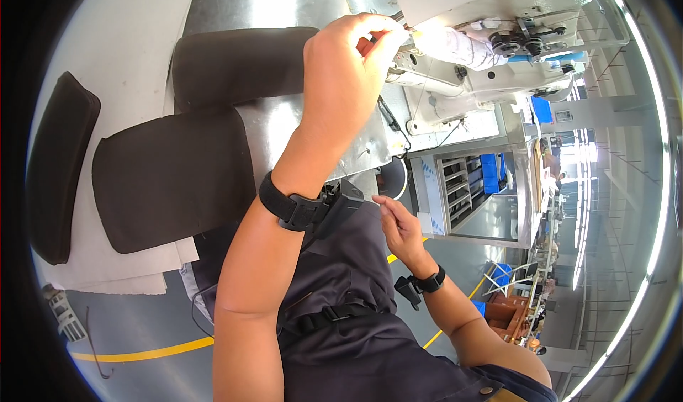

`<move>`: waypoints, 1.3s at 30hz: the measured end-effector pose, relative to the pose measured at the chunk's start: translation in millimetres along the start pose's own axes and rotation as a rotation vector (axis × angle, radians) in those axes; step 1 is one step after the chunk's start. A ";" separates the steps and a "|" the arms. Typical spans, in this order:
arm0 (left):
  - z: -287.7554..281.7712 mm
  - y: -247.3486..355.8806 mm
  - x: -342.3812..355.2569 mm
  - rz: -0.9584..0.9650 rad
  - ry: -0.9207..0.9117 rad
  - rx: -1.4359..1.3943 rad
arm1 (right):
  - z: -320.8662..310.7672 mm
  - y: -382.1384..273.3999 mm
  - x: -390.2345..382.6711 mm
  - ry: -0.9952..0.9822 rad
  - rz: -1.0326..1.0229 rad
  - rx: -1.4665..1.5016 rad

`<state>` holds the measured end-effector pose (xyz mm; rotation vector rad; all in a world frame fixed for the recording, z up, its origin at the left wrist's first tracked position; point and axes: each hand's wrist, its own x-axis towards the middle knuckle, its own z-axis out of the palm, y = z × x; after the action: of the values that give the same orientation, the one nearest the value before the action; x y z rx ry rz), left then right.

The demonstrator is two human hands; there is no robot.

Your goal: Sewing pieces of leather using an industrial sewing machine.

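My left hand (345,71) is raised at the needle area of a white sewing machine (445,85), its thumb and forefinger pinched together beside the lit machine head. Whatever lies between those fingertips is too small and too washed out by glare to name. Lower and to the right, my right hand (403,233) hangs in front of my body, apart from the machine. Its fingers are curled in and the forefinger points left; anything in them is hidden. Left of my left hand a dark padded piece (238,64) rests on the shiny metal table (267,124).
Another dark padded piece (174,178) and a narrow curved one (62,167) lie on white sheeting (135,67) at the left. A metal rack (459,188) with blue bins stands beyond my right hand. Yellow lines (153,350) mark the grey floor.
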<state>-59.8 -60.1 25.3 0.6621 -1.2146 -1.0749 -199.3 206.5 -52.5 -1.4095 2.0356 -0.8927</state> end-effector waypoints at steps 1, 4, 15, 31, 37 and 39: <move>-1.1 0.6 1.6 -0.003 0.000 0.000 | 0.4 -0.6 0.7 -0.005 0.004 -0.012; -2.9 3.2 5.6 -0.116 -0.076 -0.071 | 2.2 -3.4 3.2 -0.016 -0.008 -0.035; -8.0 11.5 4.4 0.033 -0.069 0.221 | 6.2 -8.2 5.4 -0.027 -0.036 -0.046; -1.0 11.3 4.1 0.234 -0.022 0.611 | 6.4 -9.5 3.7 -0.022 -0.064 -0.054; -10.0 12.3 -25.9 0.086 -0.176 0.523 | 3.5 -6.7 0.7 0.010 -0.088 -0.067; -13.9 9.8 -30.9 0.044 -0.158 0.469 | 3.1 -5.9 -0.4 0.009 -0.085 -0.058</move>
<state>-43.3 -30.0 17.5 0.9141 -1.6342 -0.8193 -193.3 204.7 -50.1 -1.5366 2.0369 -0.8830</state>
